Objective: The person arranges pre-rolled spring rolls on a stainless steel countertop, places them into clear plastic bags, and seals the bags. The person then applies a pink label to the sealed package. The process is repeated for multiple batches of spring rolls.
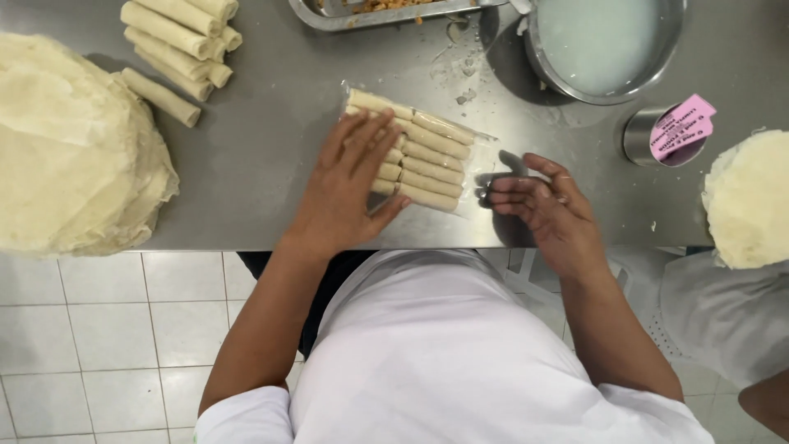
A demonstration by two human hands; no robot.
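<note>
At frame centre, the left hand (349,185) is pressing flat, fingers spread, on the bag of rolls (423,152); the right hand (546,205) is hovering open beside it, gripping nothing. The rolls look soft, light, crushable; the film slippery, so holding it by the edges seems best.

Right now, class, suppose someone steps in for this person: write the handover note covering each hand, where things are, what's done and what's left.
Left hand: flat, pressing on the clear bag of rolls on the steel table.
Right hand: open, empty, at the bag's open end.
Done: rolls lie in a neat row inside the bag.
Left: bag end looks unsealed; loose rolls wait at far left, beside the wrapper stack.
</note>
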